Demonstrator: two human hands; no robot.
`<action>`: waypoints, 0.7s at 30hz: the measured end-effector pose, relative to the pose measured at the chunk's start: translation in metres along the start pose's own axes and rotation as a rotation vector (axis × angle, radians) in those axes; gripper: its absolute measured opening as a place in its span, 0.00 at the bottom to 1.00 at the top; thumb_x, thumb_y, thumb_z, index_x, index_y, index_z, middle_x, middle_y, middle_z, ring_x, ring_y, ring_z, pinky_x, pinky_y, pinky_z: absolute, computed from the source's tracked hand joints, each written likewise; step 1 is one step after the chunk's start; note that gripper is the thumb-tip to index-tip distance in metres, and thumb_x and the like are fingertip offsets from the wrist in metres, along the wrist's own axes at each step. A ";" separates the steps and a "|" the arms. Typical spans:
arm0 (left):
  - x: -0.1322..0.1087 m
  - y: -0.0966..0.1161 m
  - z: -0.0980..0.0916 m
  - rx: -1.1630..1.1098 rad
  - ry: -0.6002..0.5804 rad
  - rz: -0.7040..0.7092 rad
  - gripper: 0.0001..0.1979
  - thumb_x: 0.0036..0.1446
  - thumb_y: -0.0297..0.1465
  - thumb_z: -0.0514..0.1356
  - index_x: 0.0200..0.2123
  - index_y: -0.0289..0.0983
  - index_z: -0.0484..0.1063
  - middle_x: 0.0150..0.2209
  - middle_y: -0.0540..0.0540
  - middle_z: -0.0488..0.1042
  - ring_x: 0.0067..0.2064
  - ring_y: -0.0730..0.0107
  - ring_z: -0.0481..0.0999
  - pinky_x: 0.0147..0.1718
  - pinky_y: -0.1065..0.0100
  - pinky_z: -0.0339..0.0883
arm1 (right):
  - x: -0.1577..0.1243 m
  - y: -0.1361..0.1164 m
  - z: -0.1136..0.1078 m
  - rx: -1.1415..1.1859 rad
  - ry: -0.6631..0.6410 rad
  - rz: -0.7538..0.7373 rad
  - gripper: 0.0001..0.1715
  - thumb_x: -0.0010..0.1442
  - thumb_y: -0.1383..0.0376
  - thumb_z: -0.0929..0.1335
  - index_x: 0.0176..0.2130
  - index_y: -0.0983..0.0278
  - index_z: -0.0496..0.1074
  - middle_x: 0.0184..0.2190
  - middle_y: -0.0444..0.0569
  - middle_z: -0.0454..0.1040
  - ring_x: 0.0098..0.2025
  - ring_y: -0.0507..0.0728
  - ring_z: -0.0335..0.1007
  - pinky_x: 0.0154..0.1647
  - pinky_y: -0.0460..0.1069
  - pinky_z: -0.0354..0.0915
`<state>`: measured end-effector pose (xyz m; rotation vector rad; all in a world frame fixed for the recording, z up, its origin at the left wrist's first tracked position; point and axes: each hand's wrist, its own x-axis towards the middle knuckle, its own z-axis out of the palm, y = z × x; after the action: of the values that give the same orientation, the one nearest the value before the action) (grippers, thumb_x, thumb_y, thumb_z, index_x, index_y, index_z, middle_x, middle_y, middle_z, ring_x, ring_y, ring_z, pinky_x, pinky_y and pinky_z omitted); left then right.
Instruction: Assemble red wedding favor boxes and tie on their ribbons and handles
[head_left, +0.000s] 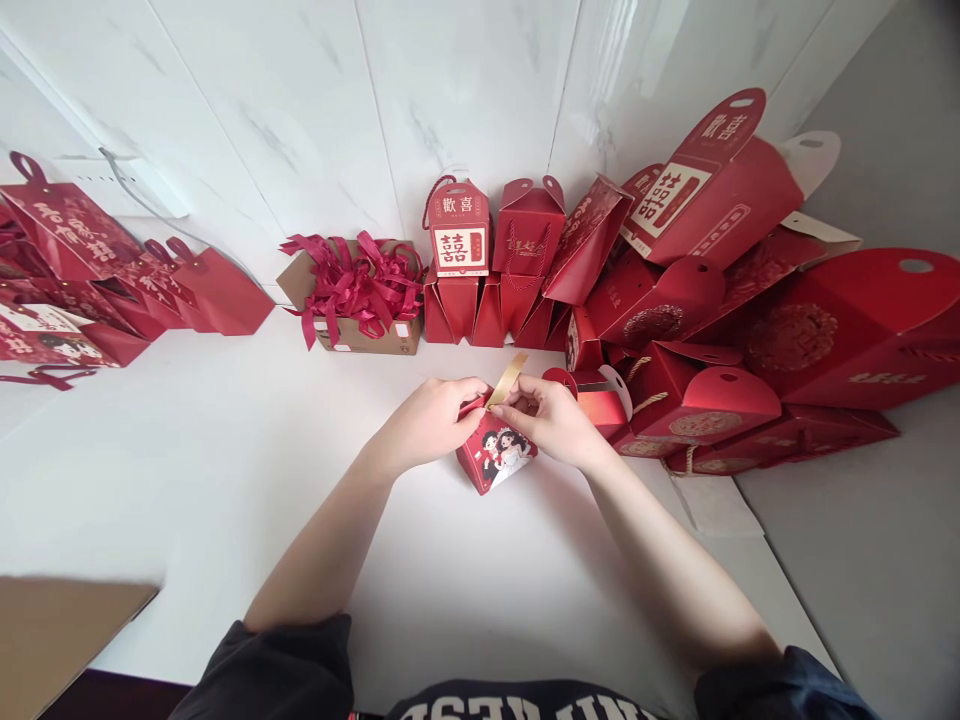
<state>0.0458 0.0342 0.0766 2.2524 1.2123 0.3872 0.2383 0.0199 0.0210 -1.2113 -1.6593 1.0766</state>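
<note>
A small red gift box (495, 455) printed with a cartoon couple stands on the white table (225, 470) in front of me. My left hand (429, 420) is closed on the box's top from the left. My right hand (551, 418) pinches the top from the right, and a gold ribbon (507, 380) sticks up between the fingers of both hands. Which hand grips the ribbon itself I cannot tell.
A cardboard box of red ribbons (352, 295) sits at the back by the wall. Many red gift boxes (697, 300) are piled at the right and back, with more red boxes (82, 280) at the left. A brown cardboard flap (60, 630) lies at the near left.
</note>
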 end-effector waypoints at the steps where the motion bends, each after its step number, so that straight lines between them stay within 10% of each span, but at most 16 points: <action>1: 0.000 0.000 0.001 -0.001 -0.002 -0.008 0.09 0.58 0.34 0.52 0.27 0.39 0.65 0.21 0.52 0.59 0.23 0.73 0.56 0.21 0.70 0.47 | 0.000 0.000 0.000 0.002 -0.006 0.008 0.11 0.57 0.57 0.70 0.33 0.63 0.70 0.28 0.45 0.74 0.28 0.52 0.67 0.27 0.46 0.62; 21: -0.002 0.000 0.006 -0.028 0.029 -0.029 0.09 0.58 0.37 0.54 0.31 0.40 0.70 0.23 0.51 0.68 0.24 0.73 0.62 0.21 0.71 0.53 | 0.003 0.000 -0.004 0.229 -0.066 0.170 0.14 0.54 0.55 0.71 0.32 0.64 0.70 0.29 0.47 0.77 0.16 0.47 0.62 0.11 0.42 0.53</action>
<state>0.0476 0.0304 0.0720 2.2101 1.2444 0.4242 0.2415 0.0233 0.0230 -1.1924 -1.4541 1.3846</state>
